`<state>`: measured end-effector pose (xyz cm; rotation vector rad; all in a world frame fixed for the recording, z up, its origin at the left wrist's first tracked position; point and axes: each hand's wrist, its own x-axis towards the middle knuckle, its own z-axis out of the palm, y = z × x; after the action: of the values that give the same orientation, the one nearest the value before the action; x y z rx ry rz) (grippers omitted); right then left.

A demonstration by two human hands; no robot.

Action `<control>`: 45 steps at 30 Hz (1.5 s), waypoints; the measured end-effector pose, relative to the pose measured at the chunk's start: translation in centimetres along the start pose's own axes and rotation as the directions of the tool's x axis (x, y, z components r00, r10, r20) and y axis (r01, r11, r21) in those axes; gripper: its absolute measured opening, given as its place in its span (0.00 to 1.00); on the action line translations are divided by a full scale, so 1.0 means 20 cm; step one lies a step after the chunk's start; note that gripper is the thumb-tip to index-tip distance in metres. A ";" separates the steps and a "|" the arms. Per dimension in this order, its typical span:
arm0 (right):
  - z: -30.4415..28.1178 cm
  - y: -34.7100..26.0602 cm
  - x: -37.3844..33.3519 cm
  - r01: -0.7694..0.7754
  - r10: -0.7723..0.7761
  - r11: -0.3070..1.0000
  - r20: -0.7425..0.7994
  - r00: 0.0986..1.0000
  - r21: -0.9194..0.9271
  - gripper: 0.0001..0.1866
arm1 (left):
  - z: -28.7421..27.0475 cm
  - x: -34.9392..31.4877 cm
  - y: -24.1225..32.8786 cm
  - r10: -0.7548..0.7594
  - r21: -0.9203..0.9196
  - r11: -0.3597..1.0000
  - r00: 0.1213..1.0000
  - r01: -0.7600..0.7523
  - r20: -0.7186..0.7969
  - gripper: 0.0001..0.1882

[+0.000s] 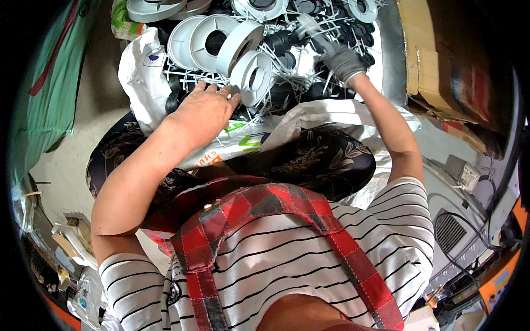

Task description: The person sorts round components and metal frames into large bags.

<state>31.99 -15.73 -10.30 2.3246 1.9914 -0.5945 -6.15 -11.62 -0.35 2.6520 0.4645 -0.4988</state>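
From the left, a strip of grey floor (99, 94) between hanging green cloth (49, 105) and the white sack (144, 83); then the near edge of the heap of parts (282, 59), bordered by folded sacking (337, 112) close to the knees; at right, a smooth grey panel (393, 60) along the heap's side, with a cardboard box (436, 60) just beyond, like a low wall.

Inside those limits, left hand (204, 116) bare, low at the heap's near left, fingers slightly parted over pale sticks (190, 77) and just beside the nearest grey ring (251, 77) (undersides hidden, so no telling whether gripping). Straight ahead of it, in the way, more grey rings (212, 41), leaning together; next, black round parts (276, 41) tangled among sticks; then right hand (345, 63), in a dark grey glove, over the heap's right part, fingers blurred (grip or no grip, impossible to tell).

Below, printed white sacking against dark floral trousers (342, 160); whatever support beneath, hidden. Farther right, a grey housing (436, 198) with a slatted vent (450, 229), then an orange panel (499, 281).
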 end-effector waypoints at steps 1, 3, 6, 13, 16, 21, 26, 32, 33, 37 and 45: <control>0.08 -0.06 -0.01 -0.061 0.044 0.997 0.314 0.949 0.044 0.20 | 0.00 0.00 0.00 -0.011 0.001 1.000 1.000 0.011 0.013 0.30; 0.41 0.08 -0.05 0.179 -0.167 0.984 0.449 0.878 0.018 0.24 | -0.01 0.02 0.01 0.016 -0.015 1.000 1.000 -0.016 -0.002 0.30; 0.68 0.00 -0.04 0.323 -0.169 0.918 0.510 0.843 -0.231 0.40 | -0.02 0.00 0.00 0.019 -0.040 0.999 1.000 -0.020 -0.023 0.30; 0.64 -0.03 0.00 0.271 -0.127 0.949 0.592 0.796 -0.161 0.24 | -0.03 0.02 0.02 0.020 0.031 0.999 1.000 -0.020 -0.010 0.30; 0.53 -0.14 -0.02 0.188 -0.076 0.967 0.507 0.859 -0.173 0.21 | -0.01 0.00 0.01 0.002 0.000 1.000 1.000 -0.002 -0.016 0.31; 0.43 0.25 0.03 0.588 -0.551 0.762 0.205 0.809 -0.270 0.24 | -0.04 0.03 0.02 0.060 0.047 0.997 0.997 -0.057 -0.057 0.30; -0.12 -0.08 0.00 -0.031 0.026 0.924 0.018 0.999 0.380 0.25 | -0.01 -0.04 0.02 0.043 0.045 0.998 0.997 -0.040 -0.063 0.30; -0.32 -0.04 -0.03 -0.093 0.275 0.703 -0.149 0.950 0.705 0.24 | -0.08 -0.03 0.03 0.042 0.028 0.999 0.999 -0.042 0.010 0.30; -0.35 -0.04 -0.04 -0.123 0.339 0.628 -0.128 0.932 0.768 0.24 | -0.10 -0.03 0.03 0.043 0.018 0.999 0.999 -0.044 0.033 0.30; -0.50 -0.09 -0.07 0.050 0.382 0.294 -0.165 0.909 0.955 0.18 | -0.09 -0.04 0.01 0.043 0.000 0.999 0.999 -0.043 0.003 0.30; -0.69 -0.21 -0.24 0.090 0.470 0.463 -0.330 0.818 0.882 0.11 | -0.13 -0.06 -0.02 0.020 -0.012 1.000 0.999 -0.020 0.035 0.27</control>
<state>31.09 -15.78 4.91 3.6615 1.6691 -1.3333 -6.75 -10.38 2.19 2.6290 0.4283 -0.5344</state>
